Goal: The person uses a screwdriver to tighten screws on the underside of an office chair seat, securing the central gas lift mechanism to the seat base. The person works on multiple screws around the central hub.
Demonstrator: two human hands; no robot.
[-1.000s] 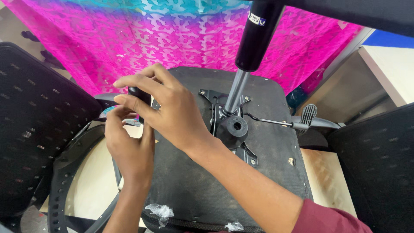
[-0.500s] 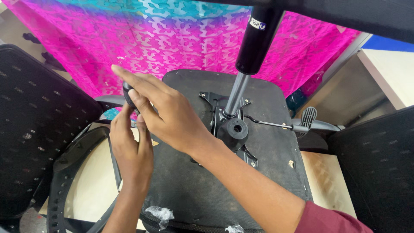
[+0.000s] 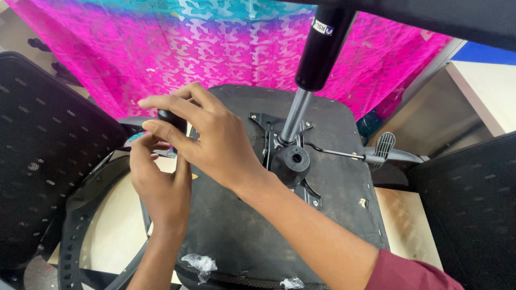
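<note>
An office chair lies upside down, its black seat underside (image 3: 322, 198) facing me with the metal mechanism plate (image 3: 279, 145) and gas cylinder (image 3: 317, 59) rising from it. My right hand (image 3: 215, 142) reaches across the seat's left edge and pinches a small black knob-like part (image 3: 171, 119) between thumb and fingers. My left hand (image 3: 156, 177) sits just below it, fingers curled up against the same spot at the armrest bracket. What the left fingers grip is hidden behind the right hand.
A black mesh chair back (image 3: 43, 156) stands at left, another dark mesh panel (image 3: 473, 209) at right. A curved black frame (image 3: 80, 225) lies by a light wooden surface (image 3: 115, 236). Pink and teal cloth (image 3: 204, 48) hangs behind. A lever with a ribbed paddle (image 3: 384, 146) sticks out right.
My right hand has shifted slightly, its fingers re-gripping the small black part at the seat's left edge. The left hand stays beneath it, nearly unmoved.
</note>
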